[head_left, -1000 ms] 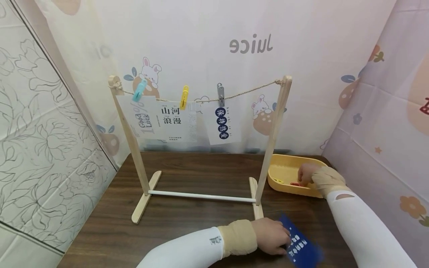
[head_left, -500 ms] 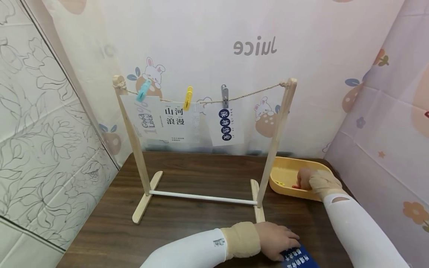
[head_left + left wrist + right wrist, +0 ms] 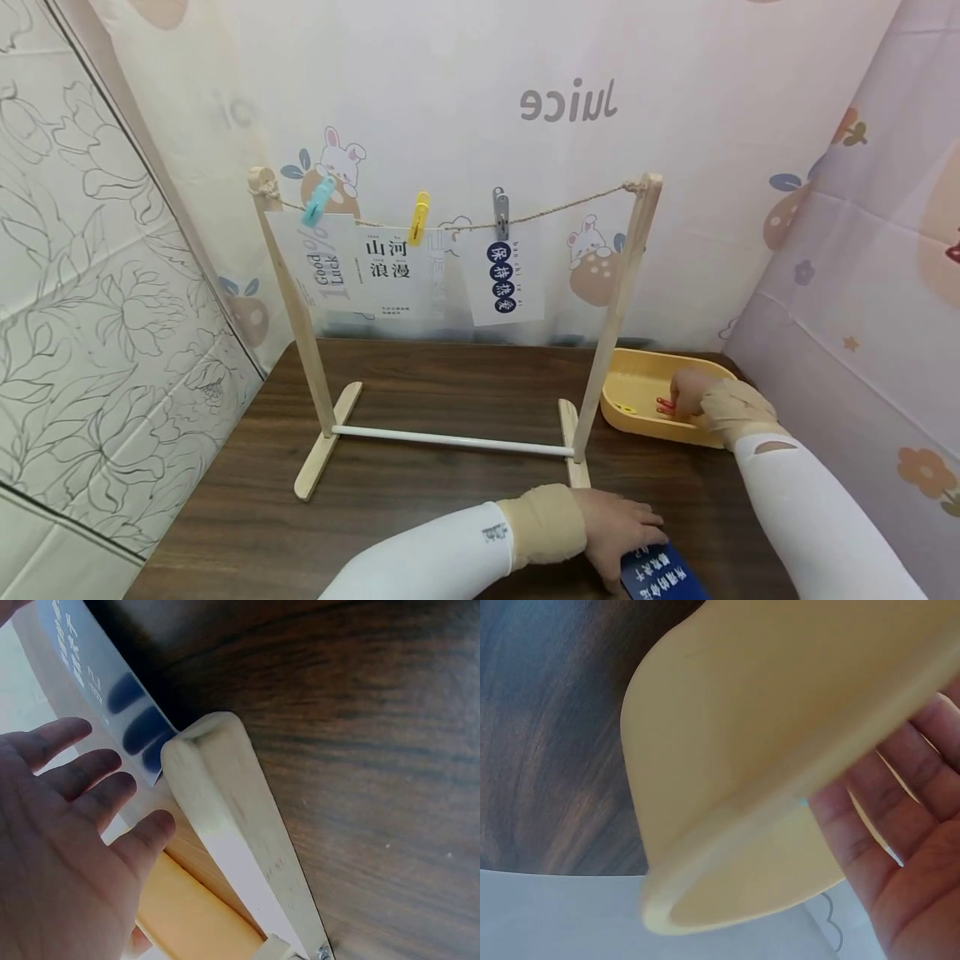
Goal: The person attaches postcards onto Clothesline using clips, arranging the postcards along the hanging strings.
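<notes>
My left hand (image 3: 618,529) is on a dark blue card (image 3: 663,575) with white characters, low at the front right of the table. In the left wrist view its fingers (image 3: 105,795) are spread and fairly straight beside the blue card (image 3: 124,690), whose glossy face shows dark finger-shaped patches. My right hand (image 3: 690,392) reaches down into the yellow tray (image 3: 637,429). A red clothespin (image 3: 664,406) lies right at its fingertips; whether they grip it is hidden. The right wrist view shows the fingers (image 3: 847,825) passing behind the tray's rim (image 3: 727,817).
A wooden rack (image 3: 618,308) carries a twine line (image 3: 562,207). White cards (image 3: 397,283) hang there under a light blue clothespin (image 3: 318,201), a yellow clothespin (image 3: 418,218) and a grey clothespin (image 3: 501,214). Another yellow clothespin (image 3: 624,409) lies in the tray.
The left hand and blue card shifted slightly, and the card's earlier blur is gone. The right hand stays in the tray; the red clothespin has turned, showing two prongs now.
</notes>
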`<state>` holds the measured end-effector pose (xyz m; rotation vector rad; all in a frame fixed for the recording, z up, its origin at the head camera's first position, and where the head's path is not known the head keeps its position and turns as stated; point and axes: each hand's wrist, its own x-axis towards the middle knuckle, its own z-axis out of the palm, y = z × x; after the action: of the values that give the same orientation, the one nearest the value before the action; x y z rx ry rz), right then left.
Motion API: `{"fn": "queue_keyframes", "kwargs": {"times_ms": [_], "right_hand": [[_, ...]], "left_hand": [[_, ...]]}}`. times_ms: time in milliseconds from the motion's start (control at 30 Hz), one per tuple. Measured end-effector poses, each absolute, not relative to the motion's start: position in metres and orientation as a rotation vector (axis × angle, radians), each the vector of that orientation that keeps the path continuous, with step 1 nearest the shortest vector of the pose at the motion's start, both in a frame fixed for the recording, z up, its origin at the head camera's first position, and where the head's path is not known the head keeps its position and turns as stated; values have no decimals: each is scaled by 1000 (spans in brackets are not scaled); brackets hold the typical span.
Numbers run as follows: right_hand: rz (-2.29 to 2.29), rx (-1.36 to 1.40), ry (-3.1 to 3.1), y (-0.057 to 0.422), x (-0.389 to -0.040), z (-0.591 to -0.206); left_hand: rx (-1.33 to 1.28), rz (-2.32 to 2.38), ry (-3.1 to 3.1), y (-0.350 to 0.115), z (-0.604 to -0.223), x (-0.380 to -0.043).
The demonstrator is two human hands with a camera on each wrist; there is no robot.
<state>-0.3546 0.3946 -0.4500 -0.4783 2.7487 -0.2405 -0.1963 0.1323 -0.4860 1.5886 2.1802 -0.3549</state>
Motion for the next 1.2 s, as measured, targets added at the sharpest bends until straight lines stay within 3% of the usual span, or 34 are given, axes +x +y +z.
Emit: {"fn": "queue_keyframes", "kwargs": {"times_ms": [700,1200], "right_hand": [[-365,-389,2857,414,-354,-439],[-461,-391,2893,403,-349,-421]], "left_hand": [[1604,-402,2266,137,-476,-192],[1744,-572,2392,129,-484,-191]]}}
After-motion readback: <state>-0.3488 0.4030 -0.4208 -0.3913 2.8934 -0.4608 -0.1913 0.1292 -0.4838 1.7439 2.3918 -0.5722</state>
